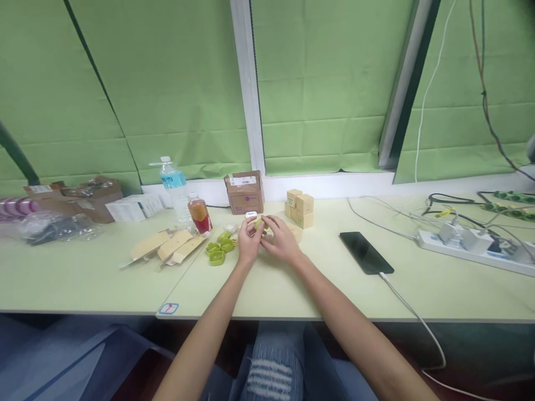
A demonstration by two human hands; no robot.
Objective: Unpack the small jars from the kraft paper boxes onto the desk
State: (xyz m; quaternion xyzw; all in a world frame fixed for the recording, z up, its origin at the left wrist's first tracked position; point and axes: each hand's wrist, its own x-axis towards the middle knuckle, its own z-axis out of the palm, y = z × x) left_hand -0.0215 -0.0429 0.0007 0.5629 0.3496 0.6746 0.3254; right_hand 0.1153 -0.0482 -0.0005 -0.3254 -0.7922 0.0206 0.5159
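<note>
My left hand (249, 245) and my right hand (283, 240) meet over the middle of the table, fingers curled round a small green piece (259, 224). Its exact kind is too small to tell and my fingers cover part of it. Left of my hands lie several small green open-topped shapes (217, 257), like little moulds. A white rounded case (251, 215) shows just beyond my fingertips. Several small kraft cardboard boxes (305, 204) are stacked behind my right hand, which partly hides another tan box (296, 231).
Flattened kraft packaging (169, 245) lies on the left, near a red-labelled drink bottle (200, 214) and a water bottle (175, 189). A brown carton (246, 193) stands at the back. On the right are a tethered black phone (366, 253) and a loaded power strip (480, 252).
</note>
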